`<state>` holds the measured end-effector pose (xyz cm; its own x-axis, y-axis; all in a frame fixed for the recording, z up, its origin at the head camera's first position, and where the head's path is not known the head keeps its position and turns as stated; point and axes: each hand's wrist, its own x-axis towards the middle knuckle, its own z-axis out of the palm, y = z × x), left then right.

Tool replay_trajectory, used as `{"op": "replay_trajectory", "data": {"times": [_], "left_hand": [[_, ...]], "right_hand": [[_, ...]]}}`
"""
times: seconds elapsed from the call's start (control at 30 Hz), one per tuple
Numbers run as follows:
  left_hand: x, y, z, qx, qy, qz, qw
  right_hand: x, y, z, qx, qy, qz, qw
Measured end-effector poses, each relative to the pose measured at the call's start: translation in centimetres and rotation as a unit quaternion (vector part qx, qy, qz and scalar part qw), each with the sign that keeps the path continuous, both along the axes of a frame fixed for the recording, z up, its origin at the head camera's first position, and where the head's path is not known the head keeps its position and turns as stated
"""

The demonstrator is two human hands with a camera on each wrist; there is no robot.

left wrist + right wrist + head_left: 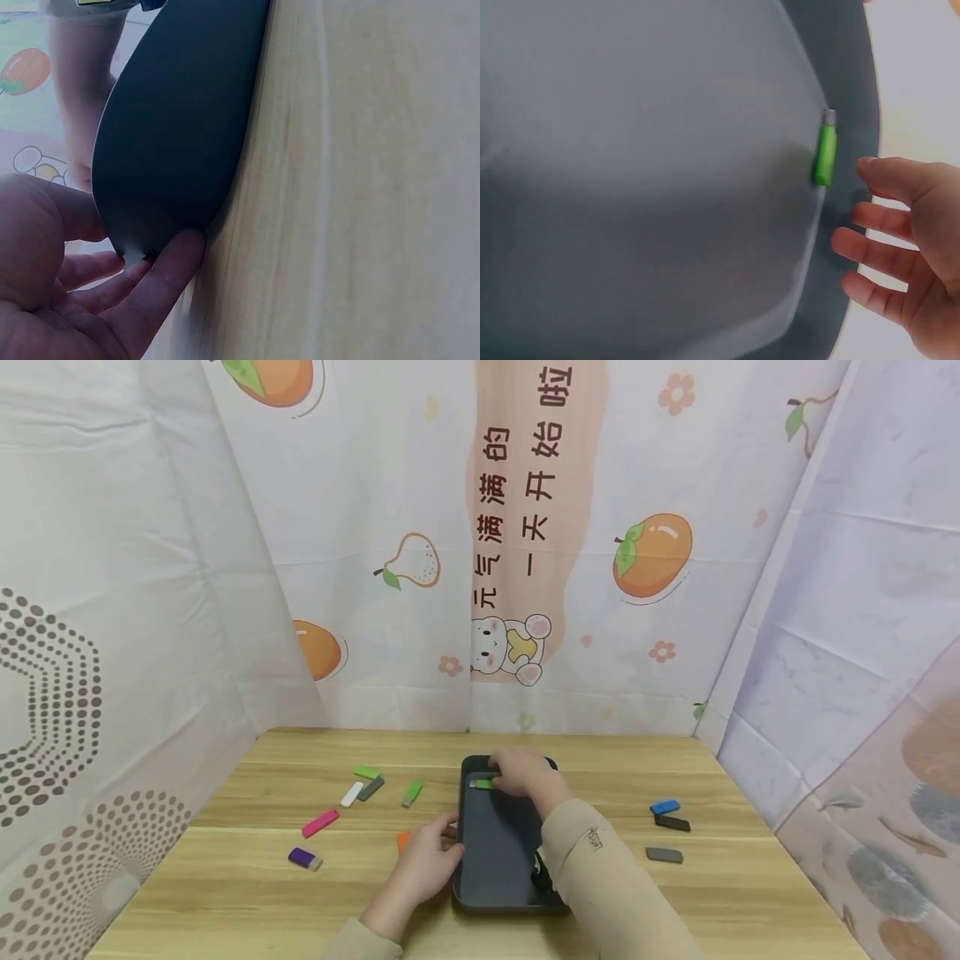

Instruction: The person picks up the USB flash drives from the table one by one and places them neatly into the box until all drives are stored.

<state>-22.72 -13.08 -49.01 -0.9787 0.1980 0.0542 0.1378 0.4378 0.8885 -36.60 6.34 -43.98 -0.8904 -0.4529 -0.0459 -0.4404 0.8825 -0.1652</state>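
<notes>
A dark grey tray (498, 852) lies lengthwise on the wooden table. My left hand (429, 864) holds its left wall; in the left wrist view its fingers (176, 259) press against the tray's outer side (180, 112). My right hand (521, 771) is over the tray's far end. In the right wrist view the right hand (907, 240) has its fingers spread at the rim, with nothing between them. Just beside its fingertips, along the far inner wall, lies a green USB stick (825, 154), its metal plug bare.
Left of the tray are USB sticks: green (412, 793), another green (367, 772), grey (371, 788), white (352, 794), pink (320, 822), purple (304, 859) and orange (403, 841), partly hidden. To the right lie blue (664, 807), black (672, 822) and grey (664, 855) ones.
</notes>
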Motion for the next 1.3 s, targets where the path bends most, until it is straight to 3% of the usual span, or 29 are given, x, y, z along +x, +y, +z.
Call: {"op": "replay_trajectory", "data": {"times": [0.3, 0.5, 0.77, 1.3], "left_hand": [[0.0, 0.1, 0.0, -0.006, -0.001, 0.004, 1.0], [0.0, 0.2, 0.1, -0.002, 0.001, 0.005, 1.0], [0.0, 0.3, -0.1, -0.013, 0.0, 0.013, 0.9998], [-0.1, 0.3, -0.1, -0.012, -0.01, 0.017, 0.9997]], "right_hand": [[0.4, 1.8, 3.3, -0.047, 0.0, 0.062, 0.9969], [0.9, 3.5, 5.0, -0.067, 0.024, 0.066, 0.9952], [1.9, 5.8, 5.9, -0.113, 0.041, 0.073, 0.9901], [3.5, 11.5, 7.6, -0.137, 0.053, 0.055, 0.9876]]}}
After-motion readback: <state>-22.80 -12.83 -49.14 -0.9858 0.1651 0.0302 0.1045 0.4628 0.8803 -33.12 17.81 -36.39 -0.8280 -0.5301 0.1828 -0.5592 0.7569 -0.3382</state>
